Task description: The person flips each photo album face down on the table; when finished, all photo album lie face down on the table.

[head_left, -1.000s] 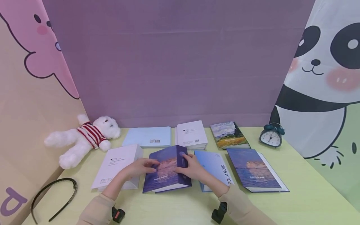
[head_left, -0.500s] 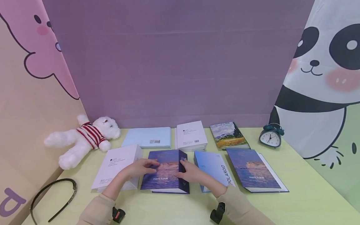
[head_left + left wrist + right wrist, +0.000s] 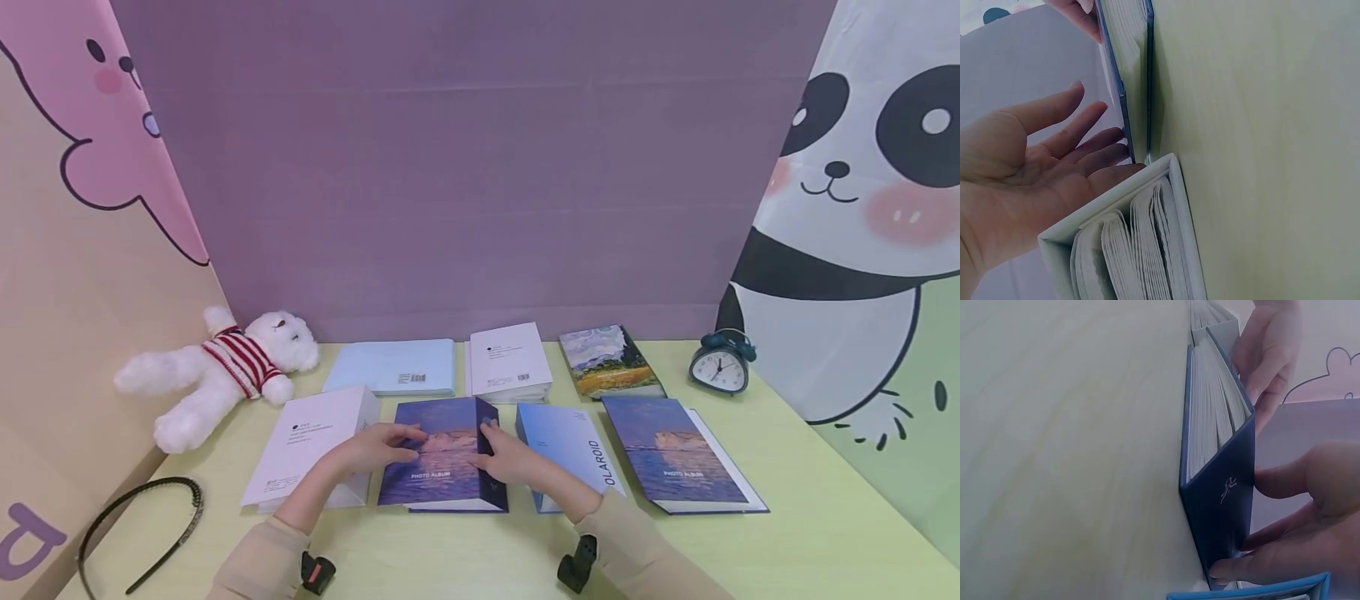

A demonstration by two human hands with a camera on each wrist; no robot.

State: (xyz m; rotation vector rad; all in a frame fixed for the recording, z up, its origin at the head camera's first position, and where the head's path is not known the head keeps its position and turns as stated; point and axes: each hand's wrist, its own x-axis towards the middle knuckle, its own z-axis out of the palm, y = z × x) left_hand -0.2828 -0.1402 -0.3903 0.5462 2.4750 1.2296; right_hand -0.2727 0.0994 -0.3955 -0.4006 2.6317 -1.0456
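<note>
1. Gripping the spine side of the purple-blue photo album (image 3: 450, 467) with the right hand (image 3: 508, 457), the nearer one; with thumb on the front cover, fingers against the spine.
2. Reaching over the cover's far side from there with the left hand (image 3: 371, 450), fingers loosely extended, holding nothing; hard to tell whether touching.
3. Lying cover-up between both hands, with spine and apparent long axis running away from the body.
4. Resting on the pale table (image 3: 442, 558), between the white album (image 3: 311, 429) by the left wrist and the light-blue Polaroid album (image 3: 570, 446) by the right.
5. Bounded well beyond both hands by the purple backdrop (image 3: 480, 183).
</note>
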